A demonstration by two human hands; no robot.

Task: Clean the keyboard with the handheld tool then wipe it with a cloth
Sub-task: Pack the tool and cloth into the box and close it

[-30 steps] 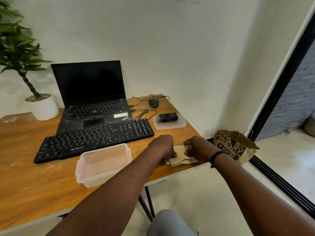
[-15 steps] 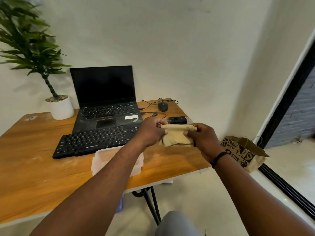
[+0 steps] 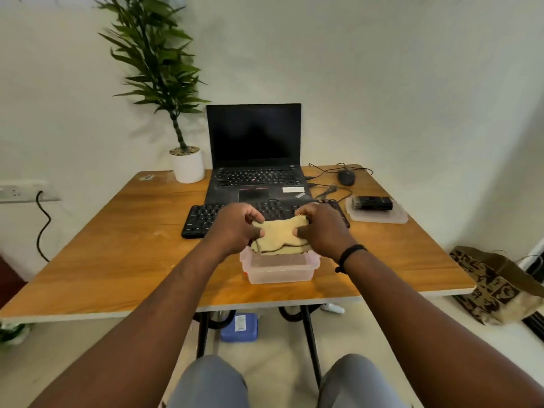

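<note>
Both of my hands hold a folded yellow cloth [image 3: 279,235] above the front of the table. My left hand [image 3: 235,228] grips its left end and my right hand [image 3: 322,231] grips its right end. Right below the cloth stands a clear plastic container [image 3: 278,269]. Behind my hands lies the black keyboard [image 3: 203,220], partly hidden by them. A black handheld tool [image 3: 372,203] rests on a clear lid [image 3: 379,216] at the right of the table.
A black laptop [image 3: 254,160] stands open behind the keyboard, with a mouse [image 3: 346,177] and cables to its right. A potted plant [image 3: 188,164] sits at the back left. A paper bag [image 3: 497,285] stands on the floor right of the wooden table [image 3: 117,260].
The cloth was lifted off the table's right front edge and carried left; it is now held over the plastic container. The camera view swung to face the table squarely.
</note>
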